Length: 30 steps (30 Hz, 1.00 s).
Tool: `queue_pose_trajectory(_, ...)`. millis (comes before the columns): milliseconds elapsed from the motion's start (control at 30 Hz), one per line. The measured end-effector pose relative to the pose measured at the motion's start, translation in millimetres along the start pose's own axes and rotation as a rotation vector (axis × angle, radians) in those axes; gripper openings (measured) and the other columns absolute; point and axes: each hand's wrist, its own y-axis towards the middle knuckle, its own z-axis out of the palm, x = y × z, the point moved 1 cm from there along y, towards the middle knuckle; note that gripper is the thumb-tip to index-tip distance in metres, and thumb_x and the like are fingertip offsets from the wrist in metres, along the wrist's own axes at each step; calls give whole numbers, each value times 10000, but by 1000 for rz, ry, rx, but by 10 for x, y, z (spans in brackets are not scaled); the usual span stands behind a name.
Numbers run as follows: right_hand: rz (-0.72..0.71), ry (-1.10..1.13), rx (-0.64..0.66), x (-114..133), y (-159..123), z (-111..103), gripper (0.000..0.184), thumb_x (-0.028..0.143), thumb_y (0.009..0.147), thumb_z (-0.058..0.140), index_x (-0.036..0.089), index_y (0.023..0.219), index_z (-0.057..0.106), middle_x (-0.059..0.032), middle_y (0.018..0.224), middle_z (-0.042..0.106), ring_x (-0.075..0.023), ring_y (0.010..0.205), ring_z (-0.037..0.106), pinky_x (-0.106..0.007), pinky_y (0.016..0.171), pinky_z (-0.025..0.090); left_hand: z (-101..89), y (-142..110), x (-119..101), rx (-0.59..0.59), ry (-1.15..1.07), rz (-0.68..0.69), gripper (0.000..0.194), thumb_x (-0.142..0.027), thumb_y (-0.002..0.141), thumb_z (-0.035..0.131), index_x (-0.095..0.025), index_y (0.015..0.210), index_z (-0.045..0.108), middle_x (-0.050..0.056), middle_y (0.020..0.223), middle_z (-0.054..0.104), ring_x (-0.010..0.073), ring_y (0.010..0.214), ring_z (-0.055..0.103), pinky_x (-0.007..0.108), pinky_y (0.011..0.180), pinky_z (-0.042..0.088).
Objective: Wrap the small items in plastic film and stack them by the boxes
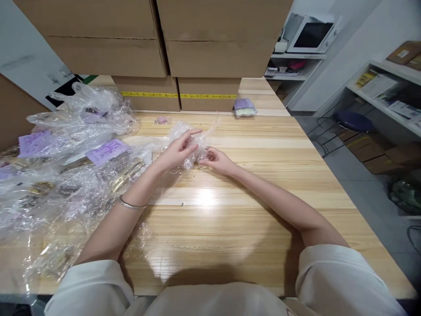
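A small crumpled clear plastic bag lies on the wooden table just ahead of me, and both hands are on it. My left hand curls round its left side, index finger stretched along the top. A thin silver bangle sits on that forearm. My right hand pinches the bag's lower right edge with closed fingers; what is inside the bag I cannot make out.
A heap of clear plastic bags with purple cards and gold-coloured pieces covers the table's left side. Stacked cardboard boxes wall off the far edge. A small purple packet lies by them. Shelves and a stool stand right.
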Motion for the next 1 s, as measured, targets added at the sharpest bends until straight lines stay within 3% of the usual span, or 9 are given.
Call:
queue_pose_trajectory(100, 35, -11, -8, -20, 40, 3, 315, 388, 745, 743, 190, 971, 652, -4, 839, 690, -194, 781, 618, -349, 770, 507, 53, -40, 35, 133, 238, -70, 769, -489, 899, 555, -326, 1568, 214, 112, 1486, 443, 337, 1333, 458, 498, 1095, 343)
queue_pose_trajectory(233, 92, -16, -23, -80, -72, -219, 430, 337, 699, 738, 176, 1090, 661, 8, 791, 669, -176, 707, 589, -325, 696, 486, -63, -61, 325, 198, 474, -323, 1108, -435, 768, 675, -259, 1594, -43, 185, 1550, 358, 403, 1396, 390, 560, 1127, 276)
queue_pose_trajectory(400, 136, -21, -123, -61, -234, -526, 217, 350, 664, 718, 178, 794, 699, -5, 726, 653, -174, 687, 571, -317, 696, 460, -377, -99, 606, 367, 427, -353, 1005, -436, 761, 644, -206, 1594, 131, 140, 1600, 312, 319, 1426, 378, 372, 1122, 346)
queue_pose_trajectory(467, 132, 1, -252, -28, -258, -654, 162, 347, 676, 668, 197, 738, 658, 10, 701, 620, -165, 680, 547, -310, 695, 455, -482, -129, 644, 317, 514, -409, 910, -364, 790, 621, -221, 1583, 197, 140, 1573, 368, 327, 1389, 433, 399, 1099, 376)
queue_pose_trajectory(600, 119, 65, -447, 36, -294, -828, 89, 306, 686, 573, 223, 657, 556, 13, 692, 572, -168, 702, 535, -317, 727, 476, -535, -150, 670, 34, 832, -639, 686, -216, 833, 557, -179, 1500, 399, 251, 1427, 510, 427, 1220, 568, 563, 989, 420)
queue_pose_trajectory(667, 112, 103, -485, 62, -308, -847, 102, 312, 699, 557, 232, 654, 512, 7, 708, 571, -183, 740, 559, -338, 755, 500, -501, -120, 647, -54, 890, -631, 629, -197, 838, 541, -138, 1458, 452, 279, 1373, 541, 443, 1226, 551, 579, 984, 405)
queue_pose_trajectory(767, 76, 244, -553, 100, -298, -905, 180, 353, 763, 542, 245, 677, 427, 16, 683, 528, -180, 728, 575, -351, 751, 540, -511, -66, 552, -100, 848, -526, 607, -201, 826, 538, -143, 1428, 488, 226, 1256, 629, 413, 1197, 562, 542, 979, 409)
queue_pose_trajectory(867, 28, 504, -740, 133, -273, -1146, 281, 321, 810, 574, 240, 667, 347, 52, 616, 420, -113, 582, 511, -241, 613, 528, -661, -77, 446, -68, 639, -463, 562, -302, 830, 570, -169, 1376, 543, 118, 986, 703, 323, 937, 651, 421, 837, 482)
queue_pose_trajectory(1000, 99, 589, -907, 146, -312, -1566, 350, 197, 837, 567, 229, 633, 284, 86, 545, 277, -60, 406, 309, -125, 350, 290, -939, -210, 449, -126, 572, -491, 401, -482, 892, 538, -199, 1131, 691, 56, 784, 662, 258, 771, 631, 352, 732, 474)
